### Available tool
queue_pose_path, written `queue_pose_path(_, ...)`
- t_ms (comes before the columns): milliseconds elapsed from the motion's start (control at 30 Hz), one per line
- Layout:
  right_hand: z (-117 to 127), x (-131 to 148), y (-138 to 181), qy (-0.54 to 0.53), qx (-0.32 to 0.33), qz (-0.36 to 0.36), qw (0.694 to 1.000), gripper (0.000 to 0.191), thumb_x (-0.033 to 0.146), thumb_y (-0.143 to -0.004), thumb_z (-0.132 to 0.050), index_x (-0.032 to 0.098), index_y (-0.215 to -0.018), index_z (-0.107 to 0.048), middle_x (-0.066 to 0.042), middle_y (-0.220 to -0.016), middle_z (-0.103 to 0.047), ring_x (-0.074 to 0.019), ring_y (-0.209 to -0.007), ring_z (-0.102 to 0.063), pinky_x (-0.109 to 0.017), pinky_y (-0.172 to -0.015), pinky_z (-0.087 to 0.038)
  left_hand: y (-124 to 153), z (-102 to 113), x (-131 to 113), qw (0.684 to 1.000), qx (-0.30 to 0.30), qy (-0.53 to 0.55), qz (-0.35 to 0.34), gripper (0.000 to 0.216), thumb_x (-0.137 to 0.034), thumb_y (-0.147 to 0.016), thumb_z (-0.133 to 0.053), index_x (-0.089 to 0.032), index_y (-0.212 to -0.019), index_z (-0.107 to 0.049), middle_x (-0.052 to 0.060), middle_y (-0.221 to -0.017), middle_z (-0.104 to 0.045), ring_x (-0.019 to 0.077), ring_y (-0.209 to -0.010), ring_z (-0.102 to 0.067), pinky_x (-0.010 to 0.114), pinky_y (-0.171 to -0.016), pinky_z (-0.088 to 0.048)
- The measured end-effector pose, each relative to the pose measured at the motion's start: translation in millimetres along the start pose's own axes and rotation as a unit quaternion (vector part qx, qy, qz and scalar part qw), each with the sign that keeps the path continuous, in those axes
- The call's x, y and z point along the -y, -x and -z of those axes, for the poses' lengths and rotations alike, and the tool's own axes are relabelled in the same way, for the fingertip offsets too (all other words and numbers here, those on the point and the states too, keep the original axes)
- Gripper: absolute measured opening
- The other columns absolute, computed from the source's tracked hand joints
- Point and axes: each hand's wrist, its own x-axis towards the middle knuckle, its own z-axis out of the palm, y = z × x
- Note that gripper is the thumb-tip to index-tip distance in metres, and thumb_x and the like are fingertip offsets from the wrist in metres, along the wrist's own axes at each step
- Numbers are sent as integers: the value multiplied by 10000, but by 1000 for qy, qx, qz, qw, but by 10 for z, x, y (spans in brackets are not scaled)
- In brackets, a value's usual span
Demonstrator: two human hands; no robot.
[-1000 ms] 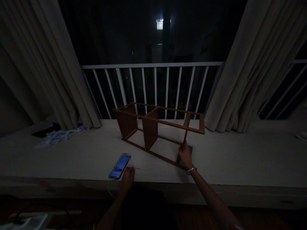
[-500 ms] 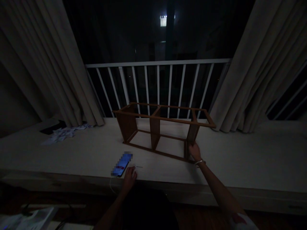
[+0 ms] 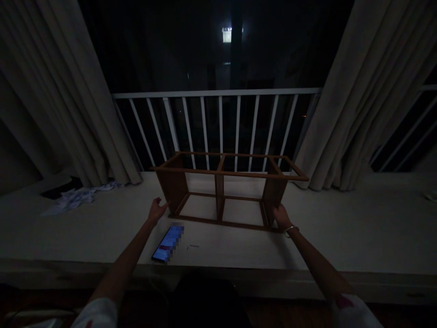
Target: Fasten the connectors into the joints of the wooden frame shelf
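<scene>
A brown wooden shelf frame (image 3: pixel 219 193) lies on its side on the pale window ledge (image 3: pixel 235 246). My right hand (image 3: pixel 282 217), with a bracelet at the wrist, grips the shelf's right end panel; its fingertips are hidden behind the wood. Close to the left end panel is my left hand (image 3: pixel 158 211), thumb and fingers apart and holding nothing; whether it touches the wood I cannot tell. A small L-shaped metal key, like a hex key (image 3: pixel 193 246), lies in front of the frame. To its left rests a phone (image 3: pixel 168 243) with a lit screen.
White railings (image 3: pixel 220 93) stand behind the ledge, before a dark window. Curtains hang at the left (image 3: pixel 85 114) and the right (image 3: pixel 336 118). Crumpled papers (image 3: pixel 77 197) lie on the ledge at the left, by a dark flat item (image 3: pixel 59 189).
My left hand has left the hex key on the ledge and moved up and left to the shelf's left end. The right hand keeps its grip. The shelf has turned slightly.
</scene>
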Motion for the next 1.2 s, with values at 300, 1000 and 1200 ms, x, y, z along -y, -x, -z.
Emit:
queue_pose_path(300,171,-128,-291,5,29,-1,1000,322,252,-659,-435,110,-867,-634,-93,-850,-647,-219,-809,-547,-338,-758,-426,-294,97,-447,995,89,-29,30,458,-439,-626,-554,-45,-859,-583,127,-810,-635,225,-796,-574,287,-631,-453)
queue_pose_path(1000,178,-66,-460,67,11,-54,996,300,308,-719,-448,141,-898,-622,-106,-845,-642,-234,-868,-563,-302,-758,-393,-200,58,-555,991,58,-123,-14,351,-416,-665,-502,-86,-738,-595,114,-706,-630,247,-762,-591,262,-585,-445)
queue_pose_path(1200,178,-267,-301,37,-22,-25,999,530,443,-655,-560,114,-1069,-518,-115,-830,-643,-231,-758,-600,-297,-678,-409,-99,-83,-264,998,54,18,19,558,-360,-647,-584,-47,-1089,-447,144,-996,-589,182,-837,-570,283,-701,-460)
